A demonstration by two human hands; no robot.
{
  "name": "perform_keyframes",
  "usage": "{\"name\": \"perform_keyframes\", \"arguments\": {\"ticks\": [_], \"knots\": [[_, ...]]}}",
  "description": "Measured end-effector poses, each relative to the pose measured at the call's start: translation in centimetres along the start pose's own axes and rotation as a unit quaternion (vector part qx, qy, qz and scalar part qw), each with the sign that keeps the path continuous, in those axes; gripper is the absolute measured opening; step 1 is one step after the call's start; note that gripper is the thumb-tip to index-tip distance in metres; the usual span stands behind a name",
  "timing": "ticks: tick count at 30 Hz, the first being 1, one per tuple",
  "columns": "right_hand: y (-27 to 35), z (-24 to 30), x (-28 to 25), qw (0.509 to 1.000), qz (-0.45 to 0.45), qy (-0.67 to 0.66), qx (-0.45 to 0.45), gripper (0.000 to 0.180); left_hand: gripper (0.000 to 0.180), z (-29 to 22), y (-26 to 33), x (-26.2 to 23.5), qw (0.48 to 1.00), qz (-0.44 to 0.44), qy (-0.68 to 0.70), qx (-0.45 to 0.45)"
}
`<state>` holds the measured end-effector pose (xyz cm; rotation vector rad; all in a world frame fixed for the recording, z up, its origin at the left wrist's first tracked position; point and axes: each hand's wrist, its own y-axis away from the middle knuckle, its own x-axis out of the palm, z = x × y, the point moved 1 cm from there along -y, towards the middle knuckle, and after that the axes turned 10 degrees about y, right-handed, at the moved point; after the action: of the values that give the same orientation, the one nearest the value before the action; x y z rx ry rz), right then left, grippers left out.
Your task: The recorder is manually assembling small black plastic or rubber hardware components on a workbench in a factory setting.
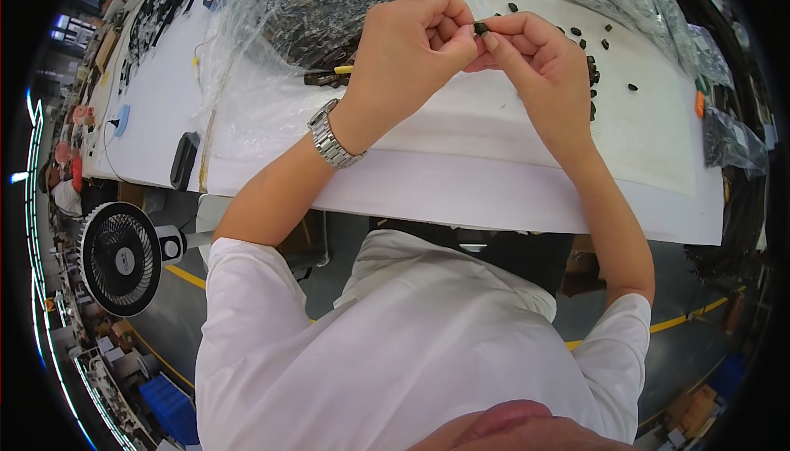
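Observation:
Above the white table, my left hand (415,60) and my right hand (543,72) meet fingertip to fingertip. Between them is a small black part (480,29), pinched by the thumb and fingers of each hand; its exact kind is too small to make out. Several similar black parts (592,72) lie in a cluster beside my right hand, and others are scattered farther off. Left of my left hand spreads a large clear plastic bag (329,15) full of dark pieces. A yellow stick-like piece (343,69) and some dark brown pieces lie near my left wrist.
A black oblong case (184,160) lies near the table's left front edge. Black cords (164,6) cover the far left. A black fan (123,259) stands beside the table. Clear bags (732,142) and an orange-handled tool (700,104) sit at the right edge.

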<state>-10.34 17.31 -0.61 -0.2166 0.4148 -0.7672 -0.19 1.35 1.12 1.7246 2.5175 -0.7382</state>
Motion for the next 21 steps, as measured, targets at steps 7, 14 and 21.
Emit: {"name": "perform_keyframes", "arguments": {"ticks": [7,14,21], "knots": [[-1.0,-1.0,-1.4,0.986,0.094,-0.141,0.008,0.021,0.010,0.7,-0.5,-0.6,0.997,0.026,0.000,0.070],[-1.1,-1.6,-1.4,0.985,0.099,-0.142,0.012,0.024,0.019,1.7,-1.0,-0.9,0.981,0.058,0.174,-0.060],[-0.7,-1.0,-1.3,0.982,0.091,-0.156,0.052,0.024,0.018,2.1,-0.9,-0.5,0.988,0.068,0.136,-0.027]]}}
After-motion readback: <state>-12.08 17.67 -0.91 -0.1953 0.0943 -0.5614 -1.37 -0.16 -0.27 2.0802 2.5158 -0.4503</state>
